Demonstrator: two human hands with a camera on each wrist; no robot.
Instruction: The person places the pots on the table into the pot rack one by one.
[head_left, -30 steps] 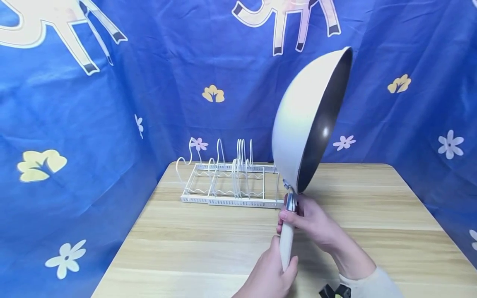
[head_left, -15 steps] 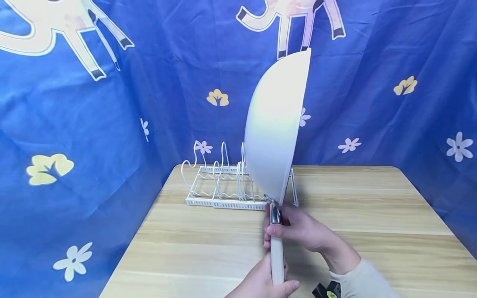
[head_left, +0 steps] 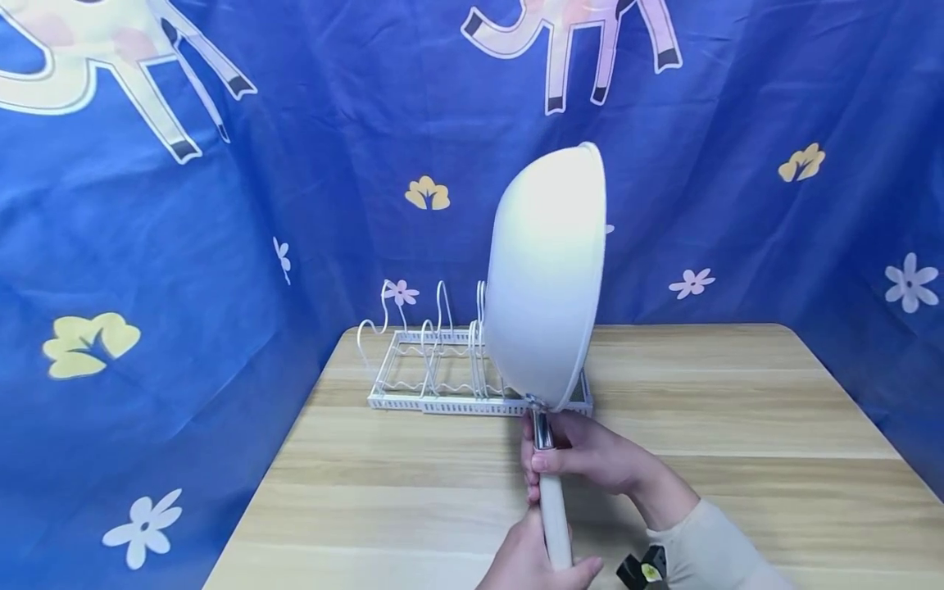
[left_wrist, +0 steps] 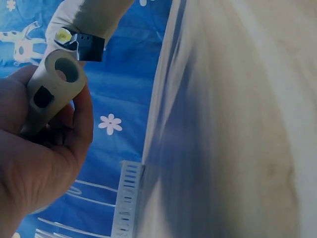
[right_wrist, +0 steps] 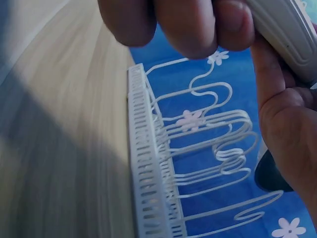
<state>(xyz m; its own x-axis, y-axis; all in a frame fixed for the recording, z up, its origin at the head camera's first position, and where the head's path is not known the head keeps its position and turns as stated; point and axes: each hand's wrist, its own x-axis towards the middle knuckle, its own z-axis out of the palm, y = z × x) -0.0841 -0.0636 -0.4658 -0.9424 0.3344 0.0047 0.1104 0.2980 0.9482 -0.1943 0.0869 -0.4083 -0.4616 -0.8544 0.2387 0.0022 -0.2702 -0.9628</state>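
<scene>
A pale wood-grained table (head_left: 354,492) fills the lower view, its streaks running sideways; a blue cloth (head_left: 347,164) printed with flowers and long-legged animals encloses its back and sides; a white wire rack (head_left: 442,406) stands toward the table's rear; a white pan (head_left: 546,270) is held on edge before the rack's right end; the left hand (head_left: 533,559) grips its handle (head_left: 555,524) near the end, the right hand (head_left: 601,457) nearer the bowl.

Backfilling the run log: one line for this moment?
left hand: grips long off-white handle, lower end | right hand: grips it nearer deep white pan | white wire rack: on wood-grain table
</scene>
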